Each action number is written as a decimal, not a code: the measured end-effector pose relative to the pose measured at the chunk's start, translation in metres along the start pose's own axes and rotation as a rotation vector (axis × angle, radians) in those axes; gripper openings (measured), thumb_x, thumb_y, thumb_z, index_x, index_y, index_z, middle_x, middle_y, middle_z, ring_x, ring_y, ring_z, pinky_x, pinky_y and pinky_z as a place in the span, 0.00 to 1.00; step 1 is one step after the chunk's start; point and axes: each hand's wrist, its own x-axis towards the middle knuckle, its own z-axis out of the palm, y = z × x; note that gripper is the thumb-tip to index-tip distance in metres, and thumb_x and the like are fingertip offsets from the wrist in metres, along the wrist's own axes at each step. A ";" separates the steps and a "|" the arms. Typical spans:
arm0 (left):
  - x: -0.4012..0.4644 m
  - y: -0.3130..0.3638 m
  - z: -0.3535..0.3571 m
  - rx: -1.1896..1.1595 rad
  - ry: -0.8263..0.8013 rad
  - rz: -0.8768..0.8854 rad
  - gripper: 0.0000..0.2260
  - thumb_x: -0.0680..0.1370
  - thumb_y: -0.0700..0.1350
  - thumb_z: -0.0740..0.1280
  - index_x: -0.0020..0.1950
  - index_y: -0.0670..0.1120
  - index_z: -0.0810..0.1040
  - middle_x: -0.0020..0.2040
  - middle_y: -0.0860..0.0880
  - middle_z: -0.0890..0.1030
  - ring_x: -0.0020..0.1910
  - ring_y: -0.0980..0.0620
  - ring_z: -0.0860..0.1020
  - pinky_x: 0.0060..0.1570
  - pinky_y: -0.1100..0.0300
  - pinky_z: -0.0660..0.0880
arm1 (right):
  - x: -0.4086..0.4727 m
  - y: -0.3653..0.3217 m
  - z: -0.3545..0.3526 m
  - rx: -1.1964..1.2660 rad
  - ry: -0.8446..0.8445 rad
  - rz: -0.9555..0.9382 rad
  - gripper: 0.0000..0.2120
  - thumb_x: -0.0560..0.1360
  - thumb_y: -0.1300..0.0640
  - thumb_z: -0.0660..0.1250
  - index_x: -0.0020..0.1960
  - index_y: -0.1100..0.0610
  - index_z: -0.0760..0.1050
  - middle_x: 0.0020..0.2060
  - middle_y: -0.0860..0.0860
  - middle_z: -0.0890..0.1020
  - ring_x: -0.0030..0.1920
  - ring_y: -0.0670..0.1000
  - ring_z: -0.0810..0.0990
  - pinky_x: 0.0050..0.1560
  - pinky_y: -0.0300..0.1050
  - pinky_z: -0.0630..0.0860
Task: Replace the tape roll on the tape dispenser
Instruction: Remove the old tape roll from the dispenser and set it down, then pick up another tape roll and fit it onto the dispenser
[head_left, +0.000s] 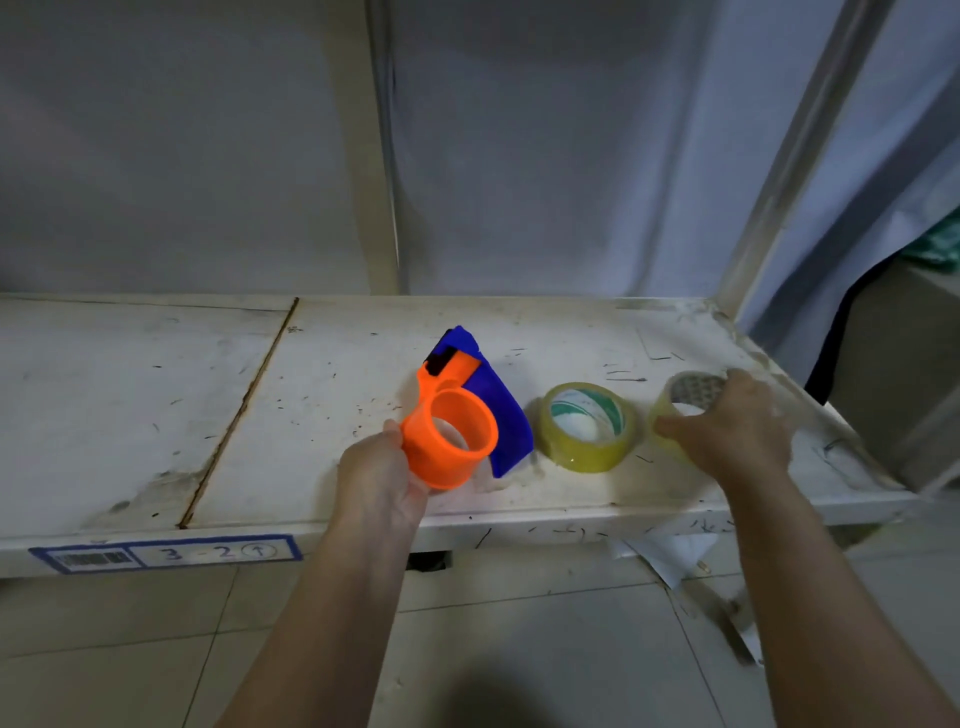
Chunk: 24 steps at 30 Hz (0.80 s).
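An orange tape dispenser (449, 426) with an empty round hub and a blue side piece (501, 410) is held just above the white shelf (156, 415). My left hand (382, 478) grips it from the near side. To its right a yellowish tape roll with a green and white core (587, 427) lies flat on the shelf. Further right a second, thinner yellowish roll with a grey patterned core (688, 395) sits near the shelf's right end. My right hand (735, 426) closes over that roll, fingers around its rim.
The shelf's front edge carries a blue-bordered label reading 3-2 (166, 553). A seam (239, 415) runs across the shelf on the left. Grey sheeting hangs behind. A metal post (779, 171) stands at the back right. Tiled floor lies below.
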 end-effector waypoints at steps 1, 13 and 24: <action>0.001 0.000 0.001 -0.010 0.002 -0.004 0.08 0.81 0.42 0.55 0.58 0.44 0.70 0.53 0.41 0.74 0.55 0.42 0.76 0.55 0.37 0.73 | 0.001 0.001 0.003 -0.008 -0.025 -0.006 0.44 0.64 0.43 0.74 0.72 0.58 0.58 0.70 0.58 0.66 0.66 0.66 0.65 0.61 0.59 0.69; 0.009 -0.001 0.000 -0.082 -0.044 -0.073 0.19 0.82 0.44 0.53 0.73 0.45 0.61 0.70 0.39 0.68 0.64 0.39 0.72 0.53 0.35 0.70 | -0.006 -0.015 0.000 -0.152 -0.035 -0.446 0.29 0.72 0.49 0.66 0.71 0.48 0.63 0.76 0.51 0.60 0.76 0.58 0.53 0.72 0.65 0.56; 0.002 0.005 -0.008 -0.209 -0.146 -0.146 0.20 0.82 0.45 0.50 0.75 0.48 0.57 0.71 0.39 0.67 0.65 0.36 0.71 0.56 0.34 0.69 | -0.029 -0.031 0.008 -0.406 -0.385 -0.704 0.12 0.73 0.54 0.61 0.52 0.46 0.80 0.68 0.45 0.72 0.75 0.52 0.56 0.71 0.71 0.51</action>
